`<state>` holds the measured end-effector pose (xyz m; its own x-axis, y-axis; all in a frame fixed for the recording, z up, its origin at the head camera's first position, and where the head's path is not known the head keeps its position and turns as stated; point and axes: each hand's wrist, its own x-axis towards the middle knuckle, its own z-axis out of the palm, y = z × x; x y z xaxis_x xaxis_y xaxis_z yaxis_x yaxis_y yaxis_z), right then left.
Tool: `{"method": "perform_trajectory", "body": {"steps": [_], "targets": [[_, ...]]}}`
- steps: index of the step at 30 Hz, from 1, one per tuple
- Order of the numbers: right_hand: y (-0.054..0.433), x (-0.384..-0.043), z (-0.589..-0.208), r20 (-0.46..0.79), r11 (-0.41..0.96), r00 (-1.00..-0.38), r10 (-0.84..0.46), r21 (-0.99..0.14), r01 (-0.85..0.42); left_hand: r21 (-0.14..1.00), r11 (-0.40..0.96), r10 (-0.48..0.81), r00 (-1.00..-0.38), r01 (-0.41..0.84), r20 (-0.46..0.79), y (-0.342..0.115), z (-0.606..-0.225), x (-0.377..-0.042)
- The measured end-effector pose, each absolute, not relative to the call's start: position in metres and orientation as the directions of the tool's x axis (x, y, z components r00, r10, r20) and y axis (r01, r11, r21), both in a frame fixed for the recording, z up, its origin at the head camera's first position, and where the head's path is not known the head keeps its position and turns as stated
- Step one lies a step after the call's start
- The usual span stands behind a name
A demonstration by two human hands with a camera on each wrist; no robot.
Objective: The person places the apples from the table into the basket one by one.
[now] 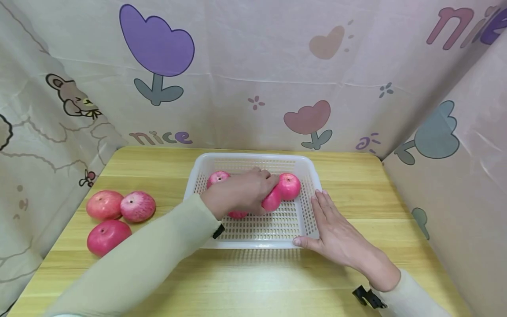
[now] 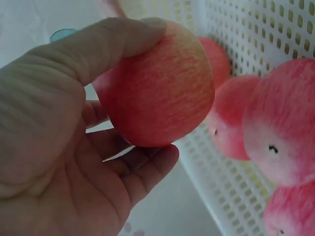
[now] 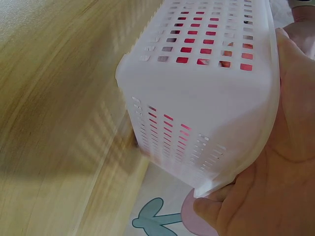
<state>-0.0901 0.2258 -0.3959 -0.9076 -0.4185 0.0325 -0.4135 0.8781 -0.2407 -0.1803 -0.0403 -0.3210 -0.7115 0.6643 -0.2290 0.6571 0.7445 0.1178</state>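
My left hand reaches into the white plastic basket and holds an apple. In the left wrist view, the thumb lies over the top of this red apple and the fingers support it from beneath. Beside it in the basket are more apples, one at the right, one at the back left and one partly hidden under the hand. My right hand rests on the basket's right front corner, fingers straight along the side rim, thumb on the front rim.
Three more apples, a pale red one, a speckled one and a deeper red one, sit on the wooden table left of the basket. A printed cloth stands behind the table and along both sides.
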Motion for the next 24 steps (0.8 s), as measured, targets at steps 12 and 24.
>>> {"method": "perform_trajectory", "body": {"steps": [12,24], "targets": [[0.225,-0.092,-0.395,0.008,0.884,-0.912,-0.411,-0.242,-0.400,0.013,0.737,0.638,-0.689,0.676,-0.344,-0.013,-0.345,-0.188],[0.225,-0.091,-0.395,0.004,0.882,-0.912,-0.409,-0.253,-0.397,-0.031,0.710,0.653,-0.674,0.703,-0.345,0.001,-0.362,-0.189]]}}
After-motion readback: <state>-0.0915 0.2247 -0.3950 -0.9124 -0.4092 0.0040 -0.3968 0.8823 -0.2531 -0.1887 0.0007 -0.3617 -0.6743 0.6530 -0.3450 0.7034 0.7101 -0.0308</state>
